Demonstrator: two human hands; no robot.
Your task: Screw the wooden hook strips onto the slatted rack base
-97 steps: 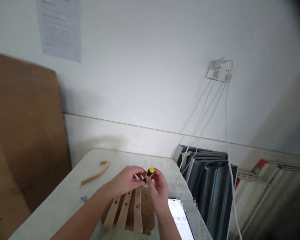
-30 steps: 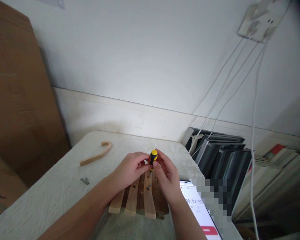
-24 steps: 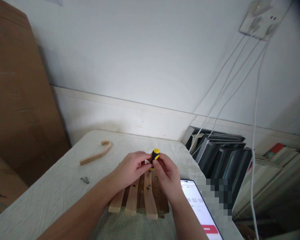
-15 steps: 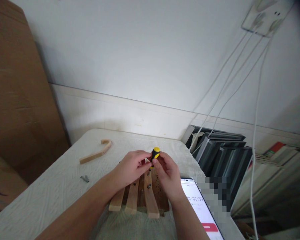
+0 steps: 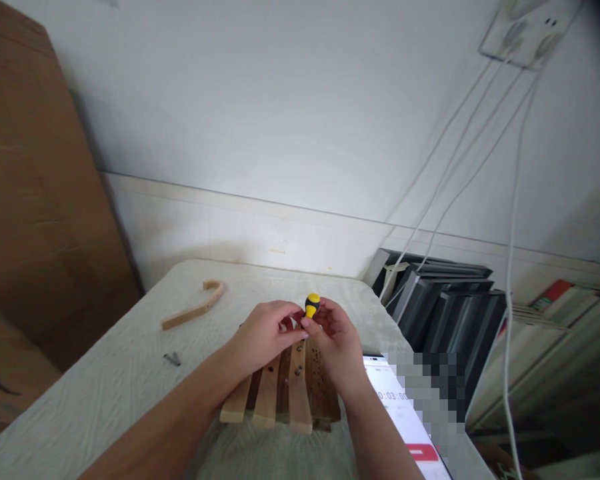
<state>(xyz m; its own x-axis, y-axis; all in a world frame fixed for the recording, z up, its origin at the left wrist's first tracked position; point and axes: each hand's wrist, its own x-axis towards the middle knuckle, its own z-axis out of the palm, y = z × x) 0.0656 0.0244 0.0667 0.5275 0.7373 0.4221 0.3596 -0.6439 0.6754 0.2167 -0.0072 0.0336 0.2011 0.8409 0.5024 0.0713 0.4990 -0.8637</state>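
A small screwdriver with a yellow and black handle [image 5: 312,305] stands upright over a wooden slat assembly [image 5: 285,393] on the white table [image 5: 105,393]. My right hand [image 5: 336,348] is closed round the handle from the right. My left hand [image 5: 265,335] pinches at the shaft just left of it, fingers curled. The tool's tip is hidden between my fingers. The assembly has three pale slats across a darker board with holes. A dark screw [image 5: 297,373] sits in the rightmost slat.
A curved wooden piece [image 5: 195,307] lies at the table's far left, loose small screws [image 5: 172,359] nearer. A phone [image 5: 405,427] showing a timer lies at the right edge. Grey folders [image 5: 440,307], books and hanging cables [image 5: 510,267] stand right of the table; brown board [image 5: 35,200] left.
The view dropped and moved closer since the earliest frame. Both hands stay on the screwdriver, with small shifts of the fingers and handle. The phone timer has advanced.
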